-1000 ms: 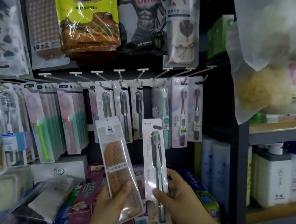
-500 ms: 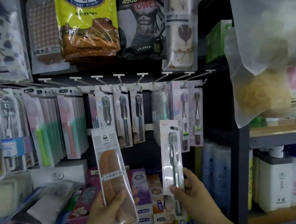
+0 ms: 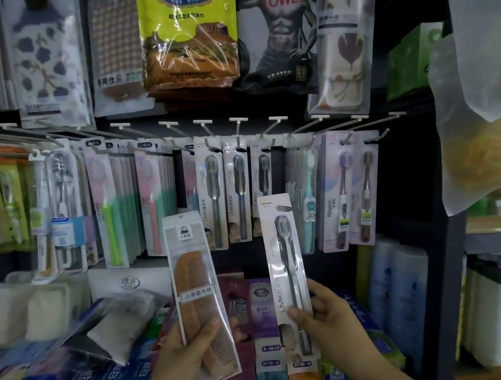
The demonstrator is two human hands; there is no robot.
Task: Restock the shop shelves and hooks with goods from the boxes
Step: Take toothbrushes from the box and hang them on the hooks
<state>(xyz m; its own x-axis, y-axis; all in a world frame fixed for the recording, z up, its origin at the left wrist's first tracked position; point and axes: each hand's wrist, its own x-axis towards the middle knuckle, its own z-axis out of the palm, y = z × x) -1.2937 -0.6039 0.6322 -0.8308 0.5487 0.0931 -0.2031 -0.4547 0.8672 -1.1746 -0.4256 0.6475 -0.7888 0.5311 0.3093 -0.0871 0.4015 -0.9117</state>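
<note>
— Fingers (image 3: 213, 325) of the left hand (image 3: 183, 355) are wrapped around what, exactly?

— A clear packet holding a wooden comb (image 3: 199, 299) is gripped near its lower half, thumb across the front. It is held upright, tilted slightly to the left at the top, in front of the stacked toothpaste boxes (image 3: 265, 335).

— And the right hand (image 3: 332, 318)?

— A boxed toothbrush (image 3: 287, 276) marked LMK is pinched there, thumb on the front face, the other fingers hidden behind the card. It is held upright, just beside the comb packet but not touching it.

— Where are both goods placed relative to the hooks?

— Both are kept below the row of hooks (image 3: 239, 126). The top of the toothbrush pack is seen overlapping the lower ends of the hanging toothbrush packs (image 3: 239, 191), which carry the same LMK marking. Whether it is touching them cannot be told.

— What else is seen around them?

— Bath towel packs (image 3: 189, 28) are hung above the hooks. White bottles (image 3: 399, 291) are stood on the lower shelf to the right, and a translucent bag (image 3: 492, 131) with something yellow inside is hung at the far right.
</note>
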